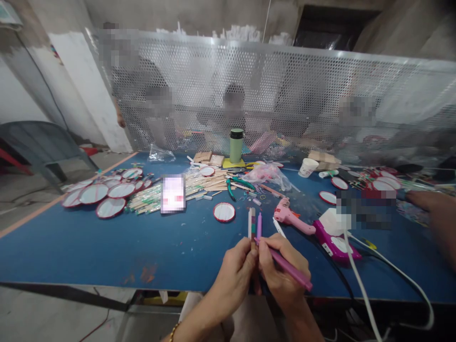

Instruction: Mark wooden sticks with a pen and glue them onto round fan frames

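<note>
At the table's near edge, my left hand [233, 266] is closed around a narrow wooden strip [253, 223] that shows dark and green bands. A pale strip [250, 225] lies along its left side; whether it is gripped too, I cannot tell. My right hand [283, 268] pinches a pinkish-purple marker pen [294, 270], its tip close to the banded strip. Just beyond the right fingers is a lighter purple pen or cap [259, 225]. A white pen-like stick [280, 228] lies right of it. One round red-rimmed disc [224, 212] sits ahead of my hands.
A pink glue gun [294, 217] and a magenta box with a white plug [337, 242] lie right, with cables. Left are stacked discs [93, 194], wooden sticks [153, 197] and a phone [173, 194]. Behind stand pliers [237, 184], a green bottle [235, 146] and a co-worker's hand [427, 199] at right.
</note>
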Demonstrator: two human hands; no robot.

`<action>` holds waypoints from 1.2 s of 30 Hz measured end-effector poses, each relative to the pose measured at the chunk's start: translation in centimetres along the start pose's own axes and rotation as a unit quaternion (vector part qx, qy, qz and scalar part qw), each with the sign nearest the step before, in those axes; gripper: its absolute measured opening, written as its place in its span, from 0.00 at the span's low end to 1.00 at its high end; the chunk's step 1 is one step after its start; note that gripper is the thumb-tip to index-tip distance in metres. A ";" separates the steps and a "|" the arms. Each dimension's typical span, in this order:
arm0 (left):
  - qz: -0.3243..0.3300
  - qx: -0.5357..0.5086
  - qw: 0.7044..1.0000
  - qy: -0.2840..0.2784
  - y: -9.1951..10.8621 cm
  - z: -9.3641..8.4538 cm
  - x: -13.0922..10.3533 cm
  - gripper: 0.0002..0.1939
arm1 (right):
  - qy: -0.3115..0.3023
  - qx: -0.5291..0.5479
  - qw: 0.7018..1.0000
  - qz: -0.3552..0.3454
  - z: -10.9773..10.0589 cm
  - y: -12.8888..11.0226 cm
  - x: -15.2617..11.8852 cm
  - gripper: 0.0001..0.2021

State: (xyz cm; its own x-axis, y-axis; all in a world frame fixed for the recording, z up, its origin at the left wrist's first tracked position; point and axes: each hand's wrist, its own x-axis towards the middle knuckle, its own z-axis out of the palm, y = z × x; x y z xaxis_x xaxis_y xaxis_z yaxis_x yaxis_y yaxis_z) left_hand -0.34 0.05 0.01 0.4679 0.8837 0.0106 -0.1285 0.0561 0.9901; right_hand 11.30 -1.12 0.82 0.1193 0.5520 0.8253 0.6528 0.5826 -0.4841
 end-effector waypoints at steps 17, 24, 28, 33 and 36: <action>0.004 0.002 1.000 -0.001 -0.1 0.0 -0.1 0.23 | 0.000 0.001 1.000 -0.003 0.0 0.1 -0.3 0.06; 0.002 0.000 1.000 -0.003 0.0 -0.1 0.0 0.24 | 0.007 -0.002 1.000 0.000 0.1 0.1 -0.2 0.06; 0.005 0.006 1.000 -0.004 0.0 0.0 -0.1 0.24 | 0.007 0.002 1.000 0.005 0.1 0.2 -0.2 0.06; 0.004 0.007 1.000 0.005 -0.1 0.0 0.0 0.24 | -0.006 0.000 1.000 -0.007 0.2 0.4 -0.3 0.06; 0.004 0.005 1.000 0.001 -0.3 0.0 0.0 0.24 | 0.016 -0.009 1.000 -0.004 0.2 0.4 -0.2 0.06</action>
State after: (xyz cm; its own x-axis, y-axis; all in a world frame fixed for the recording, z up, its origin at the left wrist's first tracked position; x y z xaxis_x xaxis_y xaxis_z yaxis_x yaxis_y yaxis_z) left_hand -0.28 0.07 -0.25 0.4659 0.8847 0.0181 -0.1238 0.0450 0.9913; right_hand 11.37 -0.89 0.45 0.1380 0.5280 0.8380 0.6673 0.5757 -0.4726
